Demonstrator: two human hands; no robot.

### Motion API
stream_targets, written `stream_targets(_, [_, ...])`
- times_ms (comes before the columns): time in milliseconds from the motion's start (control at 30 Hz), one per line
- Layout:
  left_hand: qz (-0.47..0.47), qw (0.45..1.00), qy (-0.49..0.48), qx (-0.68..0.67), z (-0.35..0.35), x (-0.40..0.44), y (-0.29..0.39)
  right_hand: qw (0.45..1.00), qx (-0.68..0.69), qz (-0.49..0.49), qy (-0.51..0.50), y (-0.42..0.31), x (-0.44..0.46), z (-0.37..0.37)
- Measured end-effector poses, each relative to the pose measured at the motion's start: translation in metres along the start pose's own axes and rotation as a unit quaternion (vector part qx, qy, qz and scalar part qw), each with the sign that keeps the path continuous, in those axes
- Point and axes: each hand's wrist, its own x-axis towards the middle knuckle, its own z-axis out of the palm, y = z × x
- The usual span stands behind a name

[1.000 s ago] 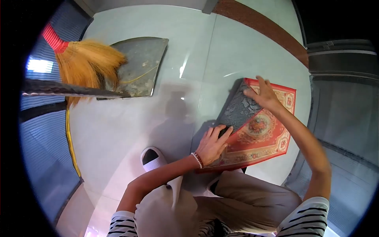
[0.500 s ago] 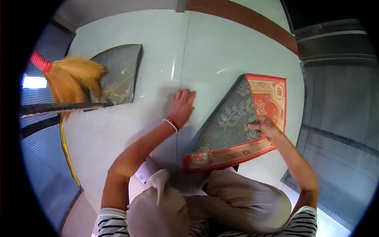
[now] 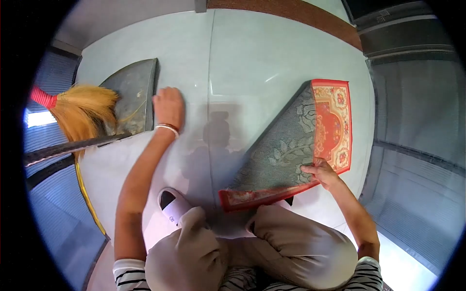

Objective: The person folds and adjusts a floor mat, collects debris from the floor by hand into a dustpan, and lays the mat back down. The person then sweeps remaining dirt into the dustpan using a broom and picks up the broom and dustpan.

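Observation:
A red patterned mat (image 3: 333, 127) lies partly folded over on the floor, its grey underside showing on the left. My right hand (image 3: 321, 173) pinches the folded mat near its lower right part, thumb on the grey side. Beside the right edge of a grey dustpan (image 3: 130, 82) is my left hand (image 3: 168, 109), with a beaded bracelet on the wrist. Its fingers are bent and close together, and whether they touch the dustpan or hold anything is hidden. A straw broom (image 3: 87, 109) with a red binding rests over the dustpan's left part.
Pale floor tiles (image 3: 262, 53) surround the mat. A dark handle (image 3: 73, 146) crosses the left side below the broom. A brown strip (image 3: 291, 17) runs along the top. Dark panels stand at the right, and a slippered foot (image 3: 174, 206) is at the lower centre.
My left hand has left the mat and moved left to the dustpan. My right hand has moved lower and taken hold of the mat, whose grey underside now shows more.

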Motion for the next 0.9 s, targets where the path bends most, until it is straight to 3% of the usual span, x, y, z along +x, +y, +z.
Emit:
stream_targets(67, [-0.036, 0.998, 0.014, 0.041, -0.008, 0.011, -0.024, 1.0, 0.005, -0.004, -0.002, 0.009, 0.007, -0.002])
stream_targets(167, [-0.143, 0.988, -0.06, 0.001, -0.056, 0.033, -0.02, 1.0, 0.013, -0.001, 0.002, 0.025, 0.015, -0.008])
stream_targets(267, [-0.075, 0.984, 0.148, -0.065, -0.068, 0.038, 0.012, 0.999, 0.03, -0.009, 0.007, 0.015, 0.005, -0.001])
stream_targets(333, [0.069, 0.969, 0.098, -0.217, -0.065, 0.035, 0.042, 0.999, 0.035, -0.003, 0.001, 0.016, 0.001, -0.002])
stream_targets(367, [0.114, 0.961, -0.032, -0.248, -0.068, 0.036, 0.063, 0.999, 0.039, -0.001, -0.002, 0.016, -0.001, -0.001])
stream_targets(433, [0.276, 0.923, 0.034, -0.267, -0.06, 0.016, 0.093, 0.998, 0.06, 0.002, -0.019, 0.022, -0.003, -0.003])
stream_targets(467, [0.333, 0.91, -0.027, -0.245, -0.063, 0.014, 0.105, 0.997, 0.072, 0.004, -0.026, 0.028, -0.004, -0.005])
stream_targets(567, [0.483, 0.846, -0.083, -0.212, -0.086, 0.024, 0.116, 0.996, 0.078, -0.046, -0.025, 0.055, -0.005, -0.012])
stream_targets(700, [0.505, 0.833, -0.095, -0.207, -0.091, 0.057, 0.139, 0.995, 0.086, 0.022, -0.054, 0.072, 0.0, -0.015])
stream_targets(800, [0.504, 0.823, -0.109, -0.236, -0.078, 0.068, 0.176, 0.993, 0.109, 0.004, -0.047, 0.061, -0.008, -0.006])
stream_targets(900, [0.493, 0.827, -0.05, -0.263, -0.052, 0.063, 0.217, 0.986, 0.154, -0.002, -0.058, 0.065, -0.003, -0.004])
